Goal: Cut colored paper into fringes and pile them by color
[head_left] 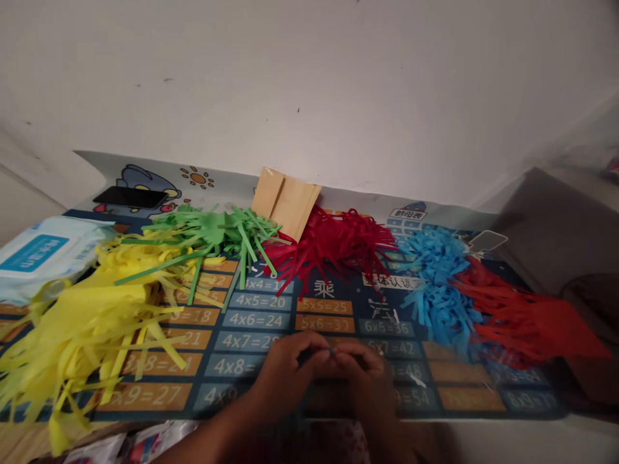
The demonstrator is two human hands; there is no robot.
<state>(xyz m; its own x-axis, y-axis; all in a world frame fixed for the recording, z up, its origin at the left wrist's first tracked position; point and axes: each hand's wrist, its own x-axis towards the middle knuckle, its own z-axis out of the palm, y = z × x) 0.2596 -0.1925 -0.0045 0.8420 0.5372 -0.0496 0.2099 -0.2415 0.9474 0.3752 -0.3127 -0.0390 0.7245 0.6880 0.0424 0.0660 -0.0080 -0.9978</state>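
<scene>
Holding left hand (290, 367) and right hand (366, 374) fingertip to fingertip at 6 o'clock | pinching nearly closed, cannot tell on what | red fringed tassel (333, 240) at 12 o'clock from hands | could lose any tiny piece onto multiplication-table mat (264, 320) through slack pinch

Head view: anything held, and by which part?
It cannot be told: left hand and right hand meet, but anything pinched between them is too blurred.
</scene>
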